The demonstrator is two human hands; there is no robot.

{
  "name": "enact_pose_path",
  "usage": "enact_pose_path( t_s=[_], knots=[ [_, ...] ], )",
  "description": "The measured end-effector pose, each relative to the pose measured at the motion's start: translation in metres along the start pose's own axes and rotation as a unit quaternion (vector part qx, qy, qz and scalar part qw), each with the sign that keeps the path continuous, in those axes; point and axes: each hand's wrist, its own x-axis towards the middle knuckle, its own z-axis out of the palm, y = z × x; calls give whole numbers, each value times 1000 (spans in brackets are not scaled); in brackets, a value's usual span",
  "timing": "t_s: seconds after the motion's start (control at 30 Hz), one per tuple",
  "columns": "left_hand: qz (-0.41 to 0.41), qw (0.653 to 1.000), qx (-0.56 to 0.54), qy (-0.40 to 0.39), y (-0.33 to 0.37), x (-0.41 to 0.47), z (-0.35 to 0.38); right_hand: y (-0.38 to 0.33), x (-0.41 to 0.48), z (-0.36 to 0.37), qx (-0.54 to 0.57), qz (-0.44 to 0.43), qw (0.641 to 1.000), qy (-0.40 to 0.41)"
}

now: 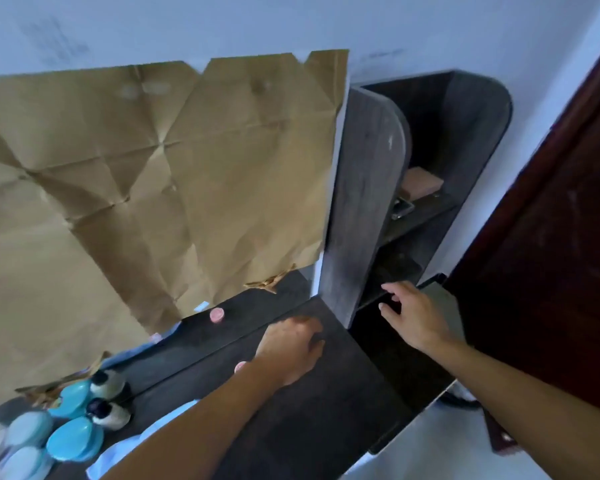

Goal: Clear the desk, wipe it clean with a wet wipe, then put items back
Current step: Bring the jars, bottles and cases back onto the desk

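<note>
The worktop (326, 427) looks only partly cleared. Teal jars (73, 441) and a bottle (110, 415) sit bunched well left of the shelf (361, 202), likely so the end by the shelf lies bare for wiping. A pink cap (239, 366) also lies left of the shelf, half hidden by the left wrist. No wipe shows.

The left grip (291, 348) lies palm down on the worktop, just left of the shelf's foot. Its forearm stretches long across the surface and its fingers bend at the tips. Whether they pinch anything I cannot tell.

The right grip (413, 317) reaches toward the shelf's lowest opening with the wrist level. Its fingers are spread and hold nothing, and the fingertips are close to the board's front edge. It is probably there to check or clear that space.
</note>
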Motion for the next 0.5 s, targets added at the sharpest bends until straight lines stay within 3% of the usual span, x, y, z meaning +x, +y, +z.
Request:
enact_pose_path(
  t_s=[0.1,0.3,0.43,0.5],
  knots=[
    [45,998,-7,41,45,43,2,42,16,-42,13,-1,999,53],
    [93,982,-44,158,130,124,7,108,69,-102,40,-100,985,132],
    [68,965,-8,253,162,177,-4,129,111,-125,51,-158,974,151],
    [3,965,24,259,170,196,-13,134,130,-130,55,-183,970,149]
  ],
)
